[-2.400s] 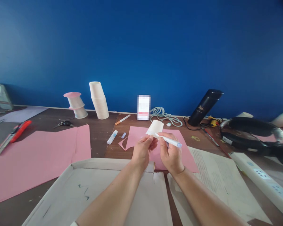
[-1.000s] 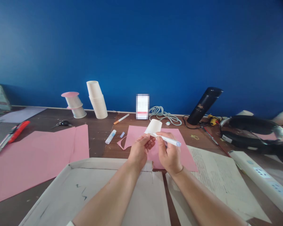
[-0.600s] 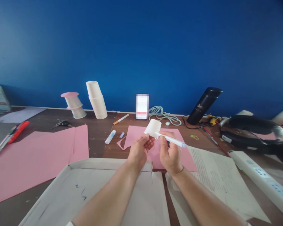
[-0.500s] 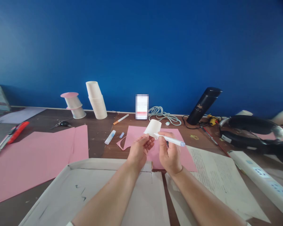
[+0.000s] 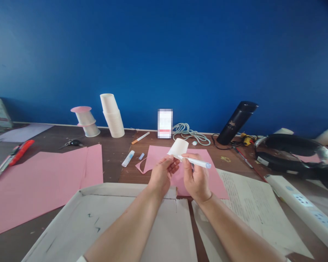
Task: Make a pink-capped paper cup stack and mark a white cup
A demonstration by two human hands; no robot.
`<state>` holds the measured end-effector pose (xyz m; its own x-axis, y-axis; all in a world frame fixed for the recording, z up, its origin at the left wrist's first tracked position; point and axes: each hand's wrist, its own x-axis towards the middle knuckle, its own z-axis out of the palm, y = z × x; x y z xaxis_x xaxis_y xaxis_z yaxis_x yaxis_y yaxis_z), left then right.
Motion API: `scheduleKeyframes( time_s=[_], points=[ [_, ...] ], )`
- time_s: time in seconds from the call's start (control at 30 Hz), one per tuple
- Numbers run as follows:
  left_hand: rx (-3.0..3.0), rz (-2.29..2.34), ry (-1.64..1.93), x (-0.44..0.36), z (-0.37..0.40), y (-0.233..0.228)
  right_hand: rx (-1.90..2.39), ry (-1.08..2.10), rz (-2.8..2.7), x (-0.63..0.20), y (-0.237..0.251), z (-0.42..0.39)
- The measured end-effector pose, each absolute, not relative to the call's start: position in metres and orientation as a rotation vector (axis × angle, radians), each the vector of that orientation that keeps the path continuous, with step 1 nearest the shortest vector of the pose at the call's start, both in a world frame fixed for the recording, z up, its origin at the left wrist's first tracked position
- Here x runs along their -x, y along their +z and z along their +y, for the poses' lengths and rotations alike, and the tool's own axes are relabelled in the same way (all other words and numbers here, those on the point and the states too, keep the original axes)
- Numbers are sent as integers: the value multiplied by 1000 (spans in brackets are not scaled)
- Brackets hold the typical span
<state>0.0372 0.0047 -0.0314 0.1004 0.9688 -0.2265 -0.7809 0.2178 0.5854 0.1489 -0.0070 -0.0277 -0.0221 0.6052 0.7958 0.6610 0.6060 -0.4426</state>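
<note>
My left hand point(image 5: 161, 174) is closed on a white paper cup point(image 5: 179, 146), which is tilted over a pink sheet point(image 5: 207, 174). Between the fingers of my right hand point(image 5: 196, 179) is a white pen point(image 5: 198, 161) with a pale violet end. It slants across the cup's near edge, and its tip is too small to make out there. Left of my hands lie a small bluish cap point(image 5: 141, 156) and a white and blue tube point(image 5: 128, 159). A curved cut-out marks the pink sheet's left corner.
Stacked paper cups point(image 5: 113, 120) and a cup piece with pink discs point(image 5: 87, 123) stand near the wall. A phone point(image 5: 165, 123), coiled cable point(image 5: 191, 134), cigarette point(image 5: 140, 138) and black flask point(image 5: 236, 123) are behind. A red cutter point(image 5: 16, 156) lies left, a power strip point(image 5: 303, 205) right.
The pen has shifted slightly left and lies a little lower across the cup's edge. My left hand and the cup have barely moved.
</note>
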Motion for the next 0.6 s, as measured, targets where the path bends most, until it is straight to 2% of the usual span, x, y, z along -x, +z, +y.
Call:
scheduleKeyframes(
  time_s=[0.6],
  points=[
    [-297, 648, 1349, -37, 6, -32, 1055, -101, -1706, -149, -29, -5]
  ],
)
